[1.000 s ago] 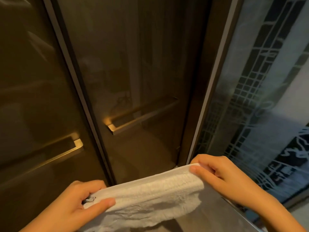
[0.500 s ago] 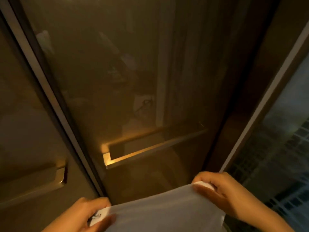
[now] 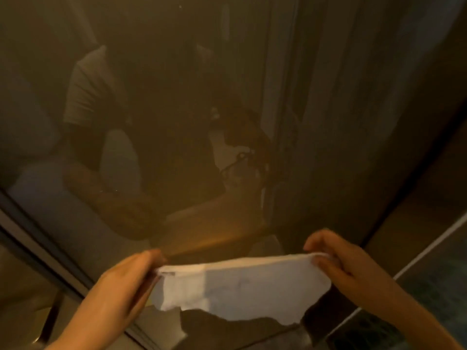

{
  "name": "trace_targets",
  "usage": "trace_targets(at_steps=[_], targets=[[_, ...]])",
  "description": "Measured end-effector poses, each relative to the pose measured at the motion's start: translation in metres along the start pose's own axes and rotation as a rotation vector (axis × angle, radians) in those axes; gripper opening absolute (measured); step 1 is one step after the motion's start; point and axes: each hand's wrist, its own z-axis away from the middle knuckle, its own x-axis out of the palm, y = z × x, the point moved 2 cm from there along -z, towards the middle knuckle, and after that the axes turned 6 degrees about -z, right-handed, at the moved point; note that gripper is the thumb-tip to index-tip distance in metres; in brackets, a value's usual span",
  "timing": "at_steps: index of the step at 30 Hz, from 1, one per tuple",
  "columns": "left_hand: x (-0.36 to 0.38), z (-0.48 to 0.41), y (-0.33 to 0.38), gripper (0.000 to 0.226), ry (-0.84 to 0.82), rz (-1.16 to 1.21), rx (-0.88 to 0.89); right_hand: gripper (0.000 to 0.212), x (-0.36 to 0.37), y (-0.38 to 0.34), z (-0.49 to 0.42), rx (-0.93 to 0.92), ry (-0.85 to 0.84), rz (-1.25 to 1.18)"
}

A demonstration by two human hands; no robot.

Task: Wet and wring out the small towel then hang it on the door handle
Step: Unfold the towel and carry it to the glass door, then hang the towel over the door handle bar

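Note:
A small white towel [image 3: 240, 291] is stretched out flat between my hands, with its lower edge hanging loose and ragged. My left hand [image 3: 126, 294] pinches its top left corner and my right hand [image 3: 341, 261] pinches its top right corner. Just above and behind the towel's top edge, the brass door handle [image 3: 212, 239] shows as a dim glowing bar on the dark glass door [image 3: 227, 97]. The towel's top edge is close to the bar; whether they touch is unclear.
The tinted glass reflects a person and the room. A metal frame strip [image 3: 38, 248] runs diagonally at the lower left, with part of a second handle [image 3: 50, 319] beyond it. A patterned glass panel [image 3: 434, 286] stands at the lower right.
The view has closed in on the door. Both hands have lifted the spread towel up to the handle, which now sits right behind the towel's top edge.

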Motion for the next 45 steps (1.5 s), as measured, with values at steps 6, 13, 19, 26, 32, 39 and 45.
trace_targets(at_steps=[6, 13, 19, 26, 32, 39, 45], targets=[[0.044, -0.013, 0.008, 0.014, 0.23, -0.338, -0.036, 0.011, -0.013, 0.022, -0.055, -0.135, 0.283, 0.203], [0.089, 0.006, 0.012, 0.025, 0.029, -0.459, -0.138, 0.013, 0.027, 0.069, -0.069, -0.21, 0.066, 0.423], [0.098, 0.025, 0.014, 0.036, -0.111, -0.423, -0.48, 0.04, 0.037, 0.089, -0.07, -0.049, -0.099, 0.525], [0.095, 0.027, 0.002, 0.057, -0.177, -0.42, -0.604, 0.044, 0.036, 0.093, -0.058, 0.119, -0.131, 0.63], [0.095, 0.012, -0.005, 0.064, -0.251, -0.442, -0.575, 0.043, 0.041, 0.081, -0.065, 0.214, -0.039, 0.647], [0.092, 0.016, -0.007, 0.046, -0.166, -0.306, -0.57, 0.007, 0.021, 0.089, -0.051, -0.11, 0.057, 0.366], [0.077, 0.043, -0.008, 0.009, 0.203, -0.194, -0.551, 0.037, 0.025, 0.097, -0.059, 0.003, -0.122, 0.46]])
